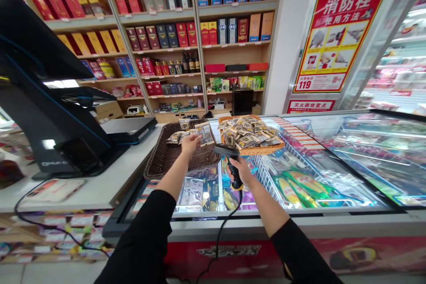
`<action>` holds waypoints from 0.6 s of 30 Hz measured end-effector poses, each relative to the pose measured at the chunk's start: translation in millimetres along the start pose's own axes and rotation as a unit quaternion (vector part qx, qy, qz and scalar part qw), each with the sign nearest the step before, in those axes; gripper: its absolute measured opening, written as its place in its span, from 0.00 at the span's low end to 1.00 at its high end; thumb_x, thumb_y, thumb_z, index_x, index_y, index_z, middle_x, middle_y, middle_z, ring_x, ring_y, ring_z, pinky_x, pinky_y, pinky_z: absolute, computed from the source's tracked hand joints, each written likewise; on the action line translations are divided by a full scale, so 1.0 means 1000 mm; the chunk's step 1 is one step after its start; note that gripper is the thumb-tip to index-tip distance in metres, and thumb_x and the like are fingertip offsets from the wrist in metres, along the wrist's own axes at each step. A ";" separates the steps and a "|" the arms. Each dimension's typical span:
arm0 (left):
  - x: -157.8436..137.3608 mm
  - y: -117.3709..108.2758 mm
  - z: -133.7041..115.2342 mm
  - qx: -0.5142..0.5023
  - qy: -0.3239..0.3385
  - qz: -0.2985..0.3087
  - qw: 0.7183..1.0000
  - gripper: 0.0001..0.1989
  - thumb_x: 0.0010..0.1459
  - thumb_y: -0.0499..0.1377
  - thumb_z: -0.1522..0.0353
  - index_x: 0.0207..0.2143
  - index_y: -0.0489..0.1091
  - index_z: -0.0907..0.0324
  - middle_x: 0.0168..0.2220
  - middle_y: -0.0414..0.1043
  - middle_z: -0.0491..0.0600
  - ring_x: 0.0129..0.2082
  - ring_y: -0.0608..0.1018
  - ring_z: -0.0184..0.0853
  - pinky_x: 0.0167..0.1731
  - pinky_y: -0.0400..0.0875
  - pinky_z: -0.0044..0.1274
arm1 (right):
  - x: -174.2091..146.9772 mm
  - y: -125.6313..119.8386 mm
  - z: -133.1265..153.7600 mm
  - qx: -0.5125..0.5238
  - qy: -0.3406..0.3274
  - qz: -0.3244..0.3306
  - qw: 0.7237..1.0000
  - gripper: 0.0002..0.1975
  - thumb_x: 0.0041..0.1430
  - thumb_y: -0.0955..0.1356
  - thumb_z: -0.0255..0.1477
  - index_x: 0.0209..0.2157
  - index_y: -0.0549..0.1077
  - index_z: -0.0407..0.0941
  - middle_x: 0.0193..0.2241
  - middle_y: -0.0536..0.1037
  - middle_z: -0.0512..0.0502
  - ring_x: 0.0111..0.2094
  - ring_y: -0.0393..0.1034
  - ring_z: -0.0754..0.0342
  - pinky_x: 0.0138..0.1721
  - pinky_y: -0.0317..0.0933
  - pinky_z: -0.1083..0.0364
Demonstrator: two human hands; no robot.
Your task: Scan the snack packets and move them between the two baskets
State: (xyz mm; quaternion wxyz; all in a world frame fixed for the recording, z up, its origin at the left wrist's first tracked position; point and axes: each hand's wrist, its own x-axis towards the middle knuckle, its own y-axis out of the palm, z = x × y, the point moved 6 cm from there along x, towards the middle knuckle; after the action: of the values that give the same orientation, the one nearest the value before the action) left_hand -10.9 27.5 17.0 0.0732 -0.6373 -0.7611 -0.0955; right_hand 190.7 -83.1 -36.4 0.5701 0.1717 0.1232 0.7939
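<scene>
My right hand (242,171) is wrapped round the handle of a black and yellow barcode scanner (229,153), whose head points left. Over a dark brown wicker basket (169,159), my left hand (191,143) pinches a small snack packet (205,133) by its edge. Several similar packets (176,136) lie in the far part of that basket. To the right, an orange-brown wicker basket (262,150) is heaped with more snack packets (246,128). Both baskets rest on the glass top of a chest freezer.
The glass-topped chest freezer (299,220) holds bagged goods. A checkout terminal (60,106) and a scale (133,128) stand on the left counter (100,191), with a phone-like item (55,189). The scanner's cable (218,235) hangs down in front. Stocked shelves (196,49) line the back.
</scene>
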 end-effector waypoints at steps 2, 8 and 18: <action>-0.001 0.001 -0.002 -0.002 0.005 0.008 1.000 0.17 0.36 0.69 0.59 0.23 0.71 0.62 0.18 0.65 0.42 0.20 0.67 0.26 0.24 0.67 0.21 | 0.000 0.000 0.000 0.000 -0.005 -0.008 1.000 0.18 0.48 0.70 0.44 0.29 0.64 0.44 0.14 0.68 0.55 0.11 0.58 0.61 0.11 0.52 0.61; -0.003 0.000 -0.004 0.007 0.009 0.002 1.000 0.16 0.38 0.69 0.60 0.23 0.71 0.63 0.19 0.66 0.43 0.21 0.69 0.27 0.26 0.68 0.22 | -0.001 -0.001 0.001 -0.017 -0.027 -0.022 0.999 0.18 0.48 0.70 0.44 0.28 0.63 0.44 0.14 0.68 0.56 0.11 0.59 0.61 0.12 0.53 0.61; 0.000 -0.003 0.001 0.012 -0.003 -0.020 1.000 0.17 0.36 0.69 0.60 0.26 0.73 0.63 0.20 0.69 0.44 0.22 0.70 0.28 0.25 0.69 0.22 | -0.001 0.000 0.006 -0.011 -0.041 -0.044 0.998 0.19 0.47 0.70 0.44 0.31 0.65 0.44 0.14 0.67 0.56 0.10 0.58 0.61 0.11 0.52 0.61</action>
State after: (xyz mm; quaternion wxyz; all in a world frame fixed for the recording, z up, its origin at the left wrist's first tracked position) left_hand -13.8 27.7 16.1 0.0761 -0.6217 -0.7748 -0.0860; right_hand 193.5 -84.0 -30.6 0.6106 0.1922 0.0985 0.7619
